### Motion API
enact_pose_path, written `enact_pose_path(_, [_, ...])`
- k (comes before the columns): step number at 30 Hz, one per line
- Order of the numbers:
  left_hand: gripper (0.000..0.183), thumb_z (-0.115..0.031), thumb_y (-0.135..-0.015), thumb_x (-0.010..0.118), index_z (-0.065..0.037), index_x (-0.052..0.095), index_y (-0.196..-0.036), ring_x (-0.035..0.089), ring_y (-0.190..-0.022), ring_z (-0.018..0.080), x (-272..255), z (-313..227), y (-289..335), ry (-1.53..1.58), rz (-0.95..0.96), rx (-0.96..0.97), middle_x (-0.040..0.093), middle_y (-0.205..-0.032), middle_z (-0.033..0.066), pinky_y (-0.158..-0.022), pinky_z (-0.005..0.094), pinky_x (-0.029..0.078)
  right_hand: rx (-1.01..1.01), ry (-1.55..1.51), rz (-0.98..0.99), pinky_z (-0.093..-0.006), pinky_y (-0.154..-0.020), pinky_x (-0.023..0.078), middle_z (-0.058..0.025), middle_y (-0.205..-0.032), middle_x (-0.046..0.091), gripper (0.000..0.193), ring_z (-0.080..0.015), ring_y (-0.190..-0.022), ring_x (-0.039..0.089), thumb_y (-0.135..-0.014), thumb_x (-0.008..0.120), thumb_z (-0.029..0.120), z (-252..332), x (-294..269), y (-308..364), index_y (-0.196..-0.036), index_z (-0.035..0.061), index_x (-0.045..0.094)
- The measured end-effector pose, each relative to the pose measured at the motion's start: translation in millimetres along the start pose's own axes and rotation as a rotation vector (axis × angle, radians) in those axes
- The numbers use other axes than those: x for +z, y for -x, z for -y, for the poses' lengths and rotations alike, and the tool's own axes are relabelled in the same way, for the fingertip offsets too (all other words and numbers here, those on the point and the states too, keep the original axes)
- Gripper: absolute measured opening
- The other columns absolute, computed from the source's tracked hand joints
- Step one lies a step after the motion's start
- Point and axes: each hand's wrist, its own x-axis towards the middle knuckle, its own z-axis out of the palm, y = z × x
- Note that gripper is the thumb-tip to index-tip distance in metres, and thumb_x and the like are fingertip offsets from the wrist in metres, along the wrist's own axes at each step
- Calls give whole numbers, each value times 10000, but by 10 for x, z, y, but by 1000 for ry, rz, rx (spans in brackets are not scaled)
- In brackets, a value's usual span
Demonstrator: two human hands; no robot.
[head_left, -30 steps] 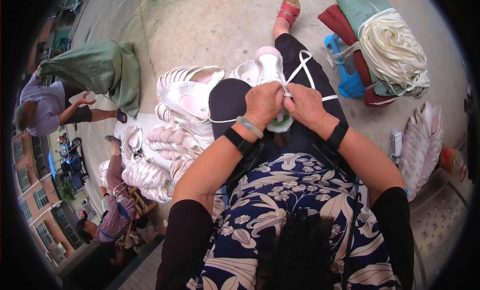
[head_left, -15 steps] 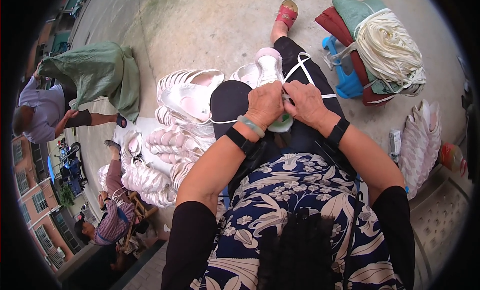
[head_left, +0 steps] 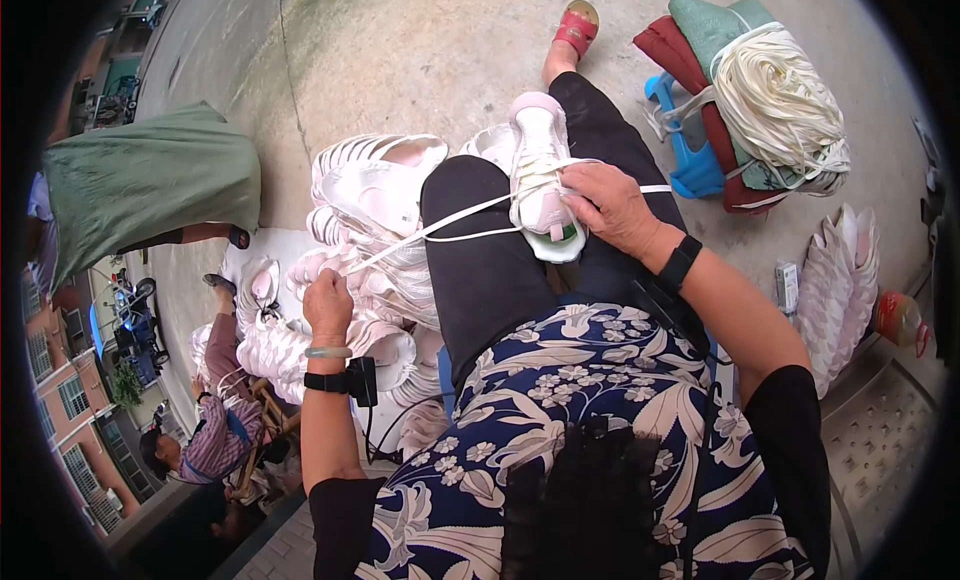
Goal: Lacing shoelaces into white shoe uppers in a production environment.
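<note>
A white and pale pink sneaker [head_left: 536, 135] lies across my thighs, its toe pointing away from me and its heel toward my belly. White shoelace [head_left: 440, 223] runs through its eyelets and stretches taut to the left. My left hand [head_left: 328, 308], off beside my left leg, is closed on that lace. At the sneaker's right side my right hand [head_left: 607, 197] has its fingers bent against the laced opening and pinches lace there; a white end sticks out past the hand. The fingertips are partly hidden.
Stacked pale shoe uppers [head_left: 375, 195] fill the ground at left, with more uppers [head_left: 845, 290] at right. A blue stool [head_left: 695, 165] carries folded sacks and a lace bundle [head_left: 780, 90]. One person holds a green sheet [head_left: 160, 180]; another person [head_left: 215, 435] sits at lower left.
My left hand has swung from the sneaker out to the left, drawing the lace with it. My right hand stays at the sneaker. The green sheet at left has spread and shifted left.
</note>
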Motion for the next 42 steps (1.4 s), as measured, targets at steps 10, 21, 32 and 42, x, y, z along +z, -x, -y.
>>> enact_pose_path(10, [232,-108,-670,662,-90,592,-891,511,-840,254,-144,-1764,-384,300,-248,659,555,-897,44,-714,383,385,214,248,-4,-382,-754,404,-63,-904,549,288,-259,-859,534,-679,552,85,-239,-119,-137,-963,109,591])
enact_pose_path(21, [88,-96,-696,578,-87,543,-776,494,-715,212,222,-2194,-513,244,-148,846,527,-735,22,-651,351,350,418,281,-53,-416,-665,416,-82,-729,603,96,-277,-740,586,-786,520,174,-280,-45,-238,-829,124,590])
enact_pose_path(32, [65,-79,-688,525,-116,478,-713,461,-622,202,62,-2048,-406,92,-235,962,444,-614,34,-600,344,331,747,-501,-277,-275,-530,449,-65,-621,596,131,-126,-521,561,-806,546,153,-227,150,-212,-838,38,599])
enact_pose_path(42, [91,-45,-692,510,-117,469,-730,466,-595,205,-66,-1760,-352,10,-233,904,428,-607,36,-565,338,348,696,-331,-125,-218,-589,454,-18,-708,587,123,-63,-624,533,-830,544,100,-217,155,-161,-901,9,588])
